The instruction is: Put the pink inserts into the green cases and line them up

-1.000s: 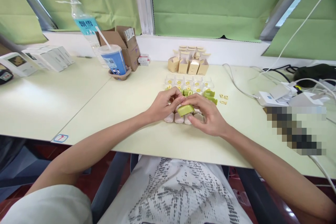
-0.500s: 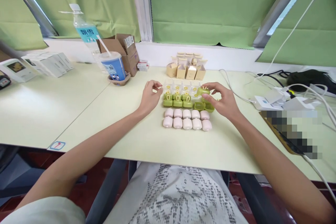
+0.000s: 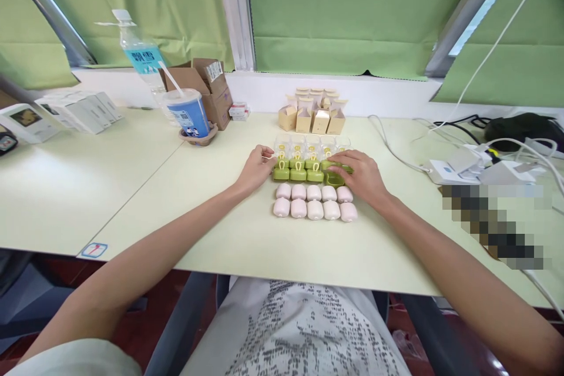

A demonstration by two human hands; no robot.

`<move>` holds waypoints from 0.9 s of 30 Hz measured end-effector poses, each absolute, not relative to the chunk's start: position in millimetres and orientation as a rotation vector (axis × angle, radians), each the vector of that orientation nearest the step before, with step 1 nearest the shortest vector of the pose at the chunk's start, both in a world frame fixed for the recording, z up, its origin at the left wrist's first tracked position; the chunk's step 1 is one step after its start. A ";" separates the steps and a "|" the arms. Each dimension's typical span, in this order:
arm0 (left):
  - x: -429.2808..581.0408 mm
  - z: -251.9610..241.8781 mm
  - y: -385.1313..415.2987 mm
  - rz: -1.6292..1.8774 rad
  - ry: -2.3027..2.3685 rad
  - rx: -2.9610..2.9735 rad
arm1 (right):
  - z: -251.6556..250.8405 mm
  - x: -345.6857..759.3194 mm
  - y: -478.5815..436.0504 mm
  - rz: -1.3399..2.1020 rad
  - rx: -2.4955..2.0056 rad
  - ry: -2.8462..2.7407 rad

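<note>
**Pale bench under green blinds, both hands at a row of green cases**

Green blinds hang behind the pale bench point(image 3: 176, 188). At its middle sits a row of green cases point(image 3: 298, 174). Just behind them are clear cups point(image 3: 308, 145) with yellow pieces inside, and just in front are two rows of pink cases point(image 3: 314, 201). The left hand point(image 3: 255, 170) rests at the left end of the green row, its grip loose and open, with the fingertips beside the end case. The right hand point(image 3: 363, 179) lies over the right end, fingers stretched across an open green case point(image 3: 335, 180). Whether its grip has closed on that case cannot be told. Small tan cartons point(image 3: 312, 118) stand farther back. A blue cup point(image 3: 189, 116), a water bottle point(image 3: 138, 53) and a cardboard box point(image 3: 209, 85) stand to the left, and white cables point(image 3: 396, 153) trail off to the right.
</note>
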State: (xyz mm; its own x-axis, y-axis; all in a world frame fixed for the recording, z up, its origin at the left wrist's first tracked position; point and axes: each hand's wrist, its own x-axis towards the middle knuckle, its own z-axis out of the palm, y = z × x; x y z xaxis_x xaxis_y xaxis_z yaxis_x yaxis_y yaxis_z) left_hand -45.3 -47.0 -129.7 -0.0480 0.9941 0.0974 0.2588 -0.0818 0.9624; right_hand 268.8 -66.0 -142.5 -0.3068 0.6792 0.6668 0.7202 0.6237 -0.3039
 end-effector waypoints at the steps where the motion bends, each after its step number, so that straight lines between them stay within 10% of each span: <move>1: -45.7 -130.6 -46.3 1.180 1.402 1.450 | -143.9 268.6 -65.2 -0.096 -1.120 -2.058; 27: -48.9 -141.8 -36.9 1.173 1.405 1.557 | -144.7 266.3 -65.7 0.079 -1.268 -2.001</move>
State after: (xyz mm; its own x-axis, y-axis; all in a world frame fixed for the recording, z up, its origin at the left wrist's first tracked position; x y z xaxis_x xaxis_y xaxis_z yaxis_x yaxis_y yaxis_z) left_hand -48.9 -36.9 -141.8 -0.0094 0.9876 0.1564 0.3302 -0.1446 0.9328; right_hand 266.3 -65.7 -144.7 -0.2258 0.7987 0.5577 0.7520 0.5068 -0.4214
